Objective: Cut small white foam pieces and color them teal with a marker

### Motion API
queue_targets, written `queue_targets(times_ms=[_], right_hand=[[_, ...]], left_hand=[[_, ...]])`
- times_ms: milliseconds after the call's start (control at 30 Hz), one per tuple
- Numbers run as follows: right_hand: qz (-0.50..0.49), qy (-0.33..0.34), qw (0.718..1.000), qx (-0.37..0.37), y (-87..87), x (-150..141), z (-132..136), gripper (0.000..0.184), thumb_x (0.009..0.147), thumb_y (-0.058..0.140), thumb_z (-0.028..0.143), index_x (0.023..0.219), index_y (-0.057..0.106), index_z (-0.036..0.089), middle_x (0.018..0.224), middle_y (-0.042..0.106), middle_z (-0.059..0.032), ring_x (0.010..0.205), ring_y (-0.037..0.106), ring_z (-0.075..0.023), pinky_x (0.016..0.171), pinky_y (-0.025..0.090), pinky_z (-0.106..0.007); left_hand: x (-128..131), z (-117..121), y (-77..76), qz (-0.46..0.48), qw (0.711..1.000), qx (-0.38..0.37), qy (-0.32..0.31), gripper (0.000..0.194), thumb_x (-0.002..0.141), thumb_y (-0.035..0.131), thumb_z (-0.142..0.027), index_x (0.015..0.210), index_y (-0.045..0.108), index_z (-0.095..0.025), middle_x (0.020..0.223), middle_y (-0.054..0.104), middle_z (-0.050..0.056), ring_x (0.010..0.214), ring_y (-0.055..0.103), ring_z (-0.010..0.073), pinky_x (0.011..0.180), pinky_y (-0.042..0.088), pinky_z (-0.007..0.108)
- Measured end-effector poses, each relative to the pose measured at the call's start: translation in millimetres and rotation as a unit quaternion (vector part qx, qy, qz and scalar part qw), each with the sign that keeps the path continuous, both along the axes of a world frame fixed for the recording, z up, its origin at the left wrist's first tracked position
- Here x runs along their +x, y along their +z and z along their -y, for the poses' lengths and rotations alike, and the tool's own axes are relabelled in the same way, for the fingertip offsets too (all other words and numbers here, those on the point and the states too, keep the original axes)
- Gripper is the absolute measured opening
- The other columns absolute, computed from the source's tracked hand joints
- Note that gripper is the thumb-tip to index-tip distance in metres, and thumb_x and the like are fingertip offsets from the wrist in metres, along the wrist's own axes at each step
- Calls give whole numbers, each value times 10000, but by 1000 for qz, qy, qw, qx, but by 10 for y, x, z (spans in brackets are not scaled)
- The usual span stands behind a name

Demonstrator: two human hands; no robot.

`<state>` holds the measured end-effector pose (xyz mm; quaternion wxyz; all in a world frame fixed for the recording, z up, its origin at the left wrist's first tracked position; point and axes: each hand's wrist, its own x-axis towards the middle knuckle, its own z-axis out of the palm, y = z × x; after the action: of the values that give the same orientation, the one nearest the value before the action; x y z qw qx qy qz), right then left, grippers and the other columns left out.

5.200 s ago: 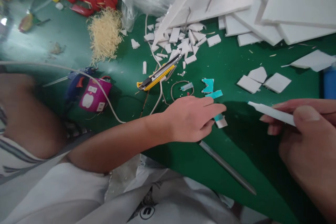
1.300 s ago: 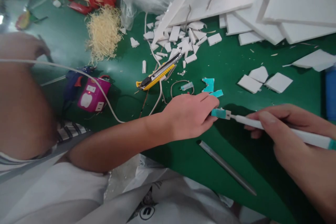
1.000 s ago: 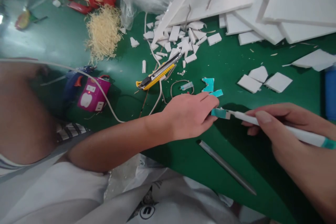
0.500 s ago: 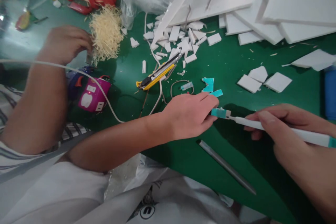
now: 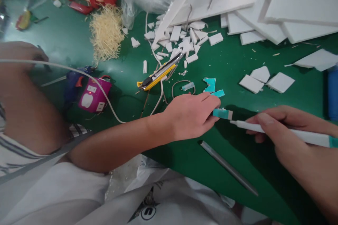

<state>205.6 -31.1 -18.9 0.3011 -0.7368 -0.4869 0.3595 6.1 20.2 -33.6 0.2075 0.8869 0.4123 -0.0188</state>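
Observation:
My left hand (image 5: 191, 116) is closed on a small white foam piece (image 5: 222, 113) with a teal-coloured face; one end sticks out past the fingers. In my right hand (image 5: 286, 130) lies a white marker (image 5: 313, 137) with a teal end, held like a pen. The marker's tip is just below the bare white end of the foam piece, apparently a little apart from it. Beyond my left fingers lie two more teal pieces, a notched one (image 5: 210, 85) and a flat strip (image 5: 218, 93). A grey rod (image 5: 229, 168) lies on the table near me.
A yellow utility knife (image 5: 160, 73) lies beside a heap of white foam scraps (image 5: 185, 44). Foam boards (image 5: 303, 0) are stacked at the back right. Left are a toothpick pile (image 5: 106, 33), a magenta box (image 5: 95, 95), a white cable (image 5: 102, 93) and a co-worker's hand (image 5: 23, 52).
The marker tip has moved slightly down and left, off the foam piece's end. My left hand stays about where it was. The co-worker's hand has moved left, away from the toothpicks.

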Motion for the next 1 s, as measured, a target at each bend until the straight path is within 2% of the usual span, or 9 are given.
queue_targets(times_ms=[200, 333, 500, 633, 800, 1000], right_hand=[[1, -14, 1000, 26, 34, 4, -11, 153, 787, 637, 309, 644, 689, 308, 590, 667, 18, 539, 599, -151, 538, 486, -287], [-9, 1, 1000, 0, 29, -8, -31, 189, 757, 648, 311, 570, 673, 313, 497, 591, 25, 454, 532, -149, 446, 418, -295], [-12, -27, 999, 23, 15, -11, -41, 168, 773, 643, 310, 608, 678, 314, 580, 660, 19, 525, 595, -154, 536, 494, -297], [13, 19, 1000, -1, 27, 29, -23, 203, 780, 627, 339, 583, 665, 309, 519, 601, 8, 486, 545, -160, 467, 435, -303], [19, -15, 999, 23, 25, 18, -4, 166, 783, 628, 348, 629, 685, 318, 601, 675, -9, 529, 587, -180, 515, 485, -321], [-1, -10, 1000, -12, 47, 1, -14, 188, 772, 628, 314, 593, 684, 313, 530, 616, 8, 477, 542, -157, 474, 427, -307]], left_hand=[[5, 0, 2, -4, 1000, -2, 1, 178, 968, 506, -332, 1053, 588, -198, 840, 649, -2, 739, 632, 168, 629, 419, 286], [5, 5, 0, -1, 1000, 1, -1, 185, 967, 513, -340, 1055, 589, -196, 840, 647, -4, 745, 634, 170, 630, 422, 290], [-5, 7, -7, 6, 1000, 7, 1, 175, 969, 503, -331, 1035, 591, -195, 823, 647, -4, 726, 628, 168, 622, 419, 290], [-12, 7, -12, 7, 1000, 12, -1, 177, 970, 496, -334, 1043, 586, -200, 836, 655, -2, 738, 636, 169, 624, 424, 287], [-6, -2, -14, 8, 1000, 8, -1, 180, 971, 487, -333, 1028, 591, -197, 829, 653, -2, 736, 635, 162, 622, 421, 280], [0, -6, -16, 6, 1000, 2, 0, 194, 968, 498, -342, 1047, 597, -195, 839, 651, -2, 742, 631, 169, 623, 422, 289]])
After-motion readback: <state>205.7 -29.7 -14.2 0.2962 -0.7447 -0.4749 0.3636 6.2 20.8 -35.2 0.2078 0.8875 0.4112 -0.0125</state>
